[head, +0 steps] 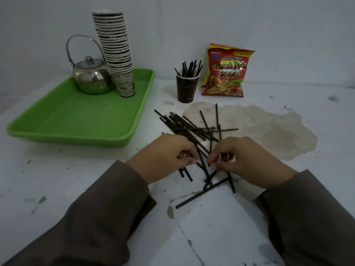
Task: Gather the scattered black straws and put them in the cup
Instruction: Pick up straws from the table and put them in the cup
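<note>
Head view looks down on a white, stained counter (57,181) where loose black straws (194,127) lie crisscrossed in a heap at the middle, some reaching nearer, between and under the two hands. Left hand (167,156) rests on the near left edge of the heap with its fingers curled, thumb and forefinger pinched together at one or more straws. Right hand (244,160) sits just beside it on the right, fingers likewise curled and pinching straws at their near ends; how many each hand holds cannot be told. Both wrists come out of dark brown sleeves (107,214). Farther back, beyond the heap, a dark paper cup (187,89) stands upright with a bunch of straws already standing in it. Just right of the cup stands a red snack bag (226,72). At far left a green tray (76,120) carries a metal teapot (91,77) and, touching it on the right, a tall leaning stack of paper cups (115,48).
</note>
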{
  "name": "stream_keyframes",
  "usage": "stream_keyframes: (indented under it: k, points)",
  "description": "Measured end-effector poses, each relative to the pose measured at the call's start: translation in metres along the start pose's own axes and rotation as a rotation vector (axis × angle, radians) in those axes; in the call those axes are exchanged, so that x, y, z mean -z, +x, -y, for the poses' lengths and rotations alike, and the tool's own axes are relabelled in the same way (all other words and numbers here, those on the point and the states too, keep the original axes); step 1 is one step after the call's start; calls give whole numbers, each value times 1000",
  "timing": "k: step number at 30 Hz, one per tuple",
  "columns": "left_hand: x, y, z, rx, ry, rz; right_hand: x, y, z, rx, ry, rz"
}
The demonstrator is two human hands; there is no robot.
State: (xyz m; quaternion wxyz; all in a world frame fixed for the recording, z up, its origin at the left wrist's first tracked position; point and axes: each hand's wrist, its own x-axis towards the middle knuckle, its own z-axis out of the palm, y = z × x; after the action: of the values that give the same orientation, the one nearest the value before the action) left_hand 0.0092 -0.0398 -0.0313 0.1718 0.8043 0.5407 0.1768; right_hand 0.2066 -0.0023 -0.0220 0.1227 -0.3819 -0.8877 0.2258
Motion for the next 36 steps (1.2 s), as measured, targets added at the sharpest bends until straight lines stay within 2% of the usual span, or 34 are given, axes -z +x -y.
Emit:
stream_keyframes:
  k: [3,8,14,19,24,27,29,32,36]
  points:
    - [-3,1,-1,11,77,47,1,-2,1,59,-81,83]
    - [-3,-2,-5,-19,86,25,-4,0,-1,75,-145,129]
    - [-17,-6,-22,-11,27,89,-2,-1,0,36,-84,46]
    - [-29,-5,-33,59,15,155,16,-4,-8,-35,190,-115]
    - [-29,-5,-32,100,-48,147,19,-4,-8,6,737,-373]
    - [-26,-6,-30,102,-56,148,16,-1,-11,-15,911,-511]
    - [-23,-7,-29,101,-41,157,16,1,-15,-60,894,-568]
    - [-19,-7,-27,97,-14,119,15,2,-21,-126,733,-602]
    - [-10,-2,-22,129,-113,-37,5,13,-33,-314,523,-641]
